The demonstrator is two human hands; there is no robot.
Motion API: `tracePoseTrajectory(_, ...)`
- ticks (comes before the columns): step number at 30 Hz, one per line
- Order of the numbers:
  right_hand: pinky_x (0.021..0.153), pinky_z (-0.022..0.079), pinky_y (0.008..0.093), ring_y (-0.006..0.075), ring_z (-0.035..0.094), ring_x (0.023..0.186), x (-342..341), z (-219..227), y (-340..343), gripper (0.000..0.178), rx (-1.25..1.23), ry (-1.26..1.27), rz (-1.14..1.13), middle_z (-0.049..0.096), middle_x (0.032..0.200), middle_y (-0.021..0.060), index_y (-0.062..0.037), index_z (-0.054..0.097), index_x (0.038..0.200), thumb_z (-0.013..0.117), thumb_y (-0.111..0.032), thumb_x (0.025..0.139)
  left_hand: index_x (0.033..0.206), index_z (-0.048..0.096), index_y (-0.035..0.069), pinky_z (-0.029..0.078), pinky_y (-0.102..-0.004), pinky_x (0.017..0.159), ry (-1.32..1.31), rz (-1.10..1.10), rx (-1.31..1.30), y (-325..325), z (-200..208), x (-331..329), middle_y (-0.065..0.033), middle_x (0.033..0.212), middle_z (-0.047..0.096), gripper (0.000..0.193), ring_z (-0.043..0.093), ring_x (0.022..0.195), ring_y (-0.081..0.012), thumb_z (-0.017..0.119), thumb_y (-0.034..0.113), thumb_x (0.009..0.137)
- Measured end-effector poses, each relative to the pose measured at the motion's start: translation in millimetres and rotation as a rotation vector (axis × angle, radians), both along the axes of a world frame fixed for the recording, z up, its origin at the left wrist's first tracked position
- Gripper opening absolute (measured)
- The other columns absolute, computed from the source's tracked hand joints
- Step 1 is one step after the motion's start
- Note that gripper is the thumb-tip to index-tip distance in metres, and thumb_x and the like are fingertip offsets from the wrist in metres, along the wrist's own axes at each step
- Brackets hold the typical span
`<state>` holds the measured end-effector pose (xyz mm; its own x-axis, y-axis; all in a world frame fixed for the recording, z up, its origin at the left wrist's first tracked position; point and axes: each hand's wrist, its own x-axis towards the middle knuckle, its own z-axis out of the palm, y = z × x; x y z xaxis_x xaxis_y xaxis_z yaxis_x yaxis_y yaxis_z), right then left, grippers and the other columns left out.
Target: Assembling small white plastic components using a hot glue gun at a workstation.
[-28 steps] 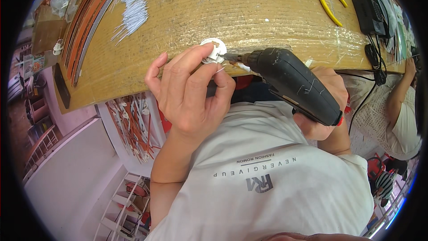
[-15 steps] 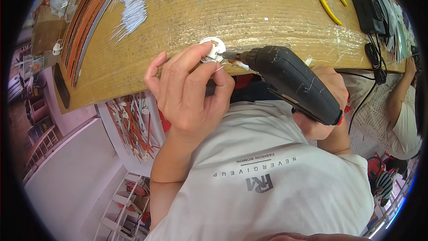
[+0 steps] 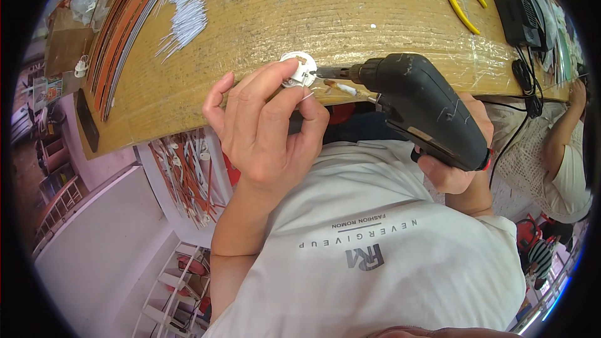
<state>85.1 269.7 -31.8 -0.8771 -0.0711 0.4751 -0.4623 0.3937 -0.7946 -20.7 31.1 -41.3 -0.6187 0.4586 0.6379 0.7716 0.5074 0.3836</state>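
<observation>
My left hand (image 3: 266,112) pinches a white round plastic piece (image 3: 304,66) at the table's near edge, its thumb and fingers on the left and lower side. A thin white wire end shows by the thumb. My right hand (image 3: 460,156) grips a black electric screwdriver (image 3: 426,103) by its handle, partly hidden behind the body. Its bit (image 3: 332,72) points left, with the tip at the right side of the white piece; whether it touches I cannot tell. A short white and brown stick (image 3: 343,88) shows just below the bit.
Pliers with yellow handles (image 3: 464,9) lie at the far right, beside a black adapter (image 3: 518,19) and its coiled cable (image 3: 527,81). Thin white wires (image 3: 186,15) and long orange strips (image 3: 128,25) lie on the left. A co-worker's arm (image 3: 563,125) is at the right edge.
The screwdriver and my right hand have shifted right, drawing the bit back across the white piece toward its right side. More of the stick below shows. My left hand stays put.
</observation>
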Motion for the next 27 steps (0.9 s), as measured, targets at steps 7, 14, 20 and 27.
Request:
tracePoseTrajectory(7,0.048,0.043,0.0308,0.0281,0.054,0.045,1.8,-4.9,0.9,0.038,-0.022,0.028,-0.002,0.054,0.058,0.0069,0.0035,0.068,0.083,0.066,-0.010,0.048,0.092,0.067,0.006,0.041,-0.0419,0.103,-0.006,-0.005,0.004,0.3,-0.3,-0.5,-0.0092,0.108,0.075,0.022,0.069,0.089,-0.0187,0.075,-0.004,0.074)
tracePoseTrajectory(14,0.048,0.042,0.0313,0.0290,0.053,0.045,1.8,-1.0,-0.2,0.039,-0.014,-0.030,-0.018,0.054,0.058,0.0079,0.0029,0.069,0.085,0.066,-0.010,0.048,0.092,0.067,0.006,0.041,-0.0429,0.103,-0.008,-0.003,0.007,0.8,0.4,-0.4,-0.0096,0.107,0.075,0.022,0.070,0.093,-0.0207,0.075,-0.004,0.075)
tracePoseTrajectory(20,0.048,0.043,0.0313,0.0293,0.054,0.045,3.6,-3.6,-1.2,0.042,-0.040,-0.022,-0.036,0.055,0.059,0.0079,0.0027,0.069,0.087,0.067,-0.010,0.048,0.092,0.067,0.006,0.041,-0.0425,0.103,-0.012,-0.005,0.003,0.5,0.8,-0.8,-0.0098,0.107,0.075,0.022,0.070,0.092,-0.0207,0.076,-0.004,0.075)
tracePoseTrajectory(27,0.049,0.043,0.0319,0.0282,0.054,0.046,9.6,-7.9,-5.2,0.037,-0.119,-0.050,-0.096,0.057,0.060,0.0074,0.0034,0.069,0.087,0.069,-0.012,0.054,0.087,0.068,0.008,0.044,-0.0397,0.099,0.029,-0.028,0.027,-4.2,-0.8,-9.2,-0.0047,0.106,0.074,0.020,0.072,0.094,-0.0218,0.074,-0.003,0.071)
